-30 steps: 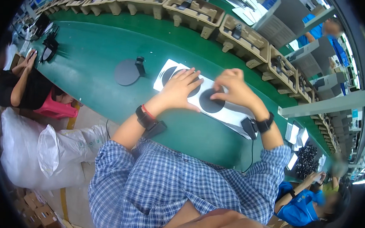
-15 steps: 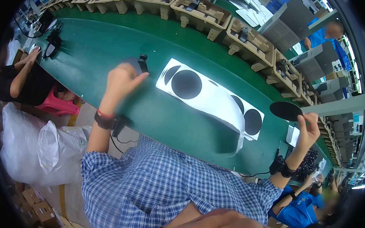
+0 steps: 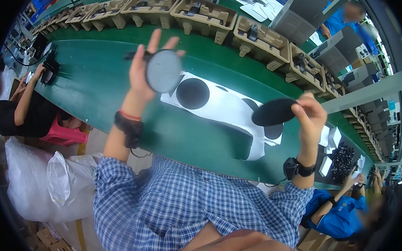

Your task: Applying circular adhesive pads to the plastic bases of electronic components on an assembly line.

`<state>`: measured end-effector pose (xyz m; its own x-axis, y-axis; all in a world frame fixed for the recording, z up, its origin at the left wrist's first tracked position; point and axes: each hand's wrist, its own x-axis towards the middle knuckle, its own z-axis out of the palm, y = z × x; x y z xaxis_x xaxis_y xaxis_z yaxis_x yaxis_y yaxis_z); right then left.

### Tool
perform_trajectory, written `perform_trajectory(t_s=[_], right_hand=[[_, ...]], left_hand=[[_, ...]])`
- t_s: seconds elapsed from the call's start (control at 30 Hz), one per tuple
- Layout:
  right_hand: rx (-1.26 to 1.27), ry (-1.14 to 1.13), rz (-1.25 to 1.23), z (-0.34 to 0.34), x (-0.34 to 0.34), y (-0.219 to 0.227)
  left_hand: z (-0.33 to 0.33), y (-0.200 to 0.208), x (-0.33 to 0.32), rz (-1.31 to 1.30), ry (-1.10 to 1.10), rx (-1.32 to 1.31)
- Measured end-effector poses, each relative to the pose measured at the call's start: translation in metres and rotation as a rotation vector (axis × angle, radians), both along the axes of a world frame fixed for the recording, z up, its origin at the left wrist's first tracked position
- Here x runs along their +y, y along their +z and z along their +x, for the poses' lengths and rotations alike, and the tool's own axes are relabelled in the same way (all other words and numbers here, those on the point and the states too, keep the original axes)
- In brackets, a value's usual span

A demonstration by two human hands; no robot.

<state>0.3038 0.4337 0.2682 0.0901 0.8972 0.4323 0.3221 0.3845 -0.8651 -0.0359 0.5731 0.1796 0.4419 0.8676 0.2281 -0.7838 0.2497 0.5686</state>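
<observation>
Motion blur softens the left hand point(image 3: 141, 83) and the grey disc point(image 3: 164, 71) in it, so the exact grip is hard to make out; a black disc point(image 3: 273, 112) partly covers a dark circle point(image 3: 275, 131) at the white sheet's point(image 3: 224, 109) right end. The left hand's fingers spread wide, the grey disc held against them; the right hand point(image 3: 311, 114) pinches the black disc's rim between thumb and fingers. Green bench point(image 3: 187, 136) surface stretches from the sheet to the near edge; tan trays point(image 3: 181, 21) stand beyond the far edge.
</observation>
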Motion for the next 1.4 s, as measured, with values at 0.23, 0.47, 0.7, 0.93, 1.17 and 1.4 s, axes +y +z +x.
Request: perform_trajectory(t_s=[0.23,0.47,0.7,0.93,1.17,1.4], right_hand=[[0.604,0.129,-0.329,-0.065,0.036,-0.022],[0.598,0.111,-0.388,-0.074,0.037,-0.035],[0.633,0.112,-0.367,-0.075,0.037,-0.042],[0.621,0.127,-0.302,-0.078,0.035,-0.040],[0.570,0.059,-0.227,-0.081,0.035,-0.044],[-0.488,-0.234,0.289,-0.069,0.039,-0.039]], left_hand=[[0.097,0.034,-0.036,-0.157,-0.420,-0.253],[0.105,0.034,-0.043,-0.186,-0.492,-0.264],[0.101,0.034,-0.044,-0.213,-0.502,-0.316],[0.103,0.037,-0.046,-0.223,-0.498,-0.315],[0.108,0.037,-0.046,-0.214,-0.497,-0.314],[0.111,0.036,-0.048,-0.051,-0.387,-0.161]])
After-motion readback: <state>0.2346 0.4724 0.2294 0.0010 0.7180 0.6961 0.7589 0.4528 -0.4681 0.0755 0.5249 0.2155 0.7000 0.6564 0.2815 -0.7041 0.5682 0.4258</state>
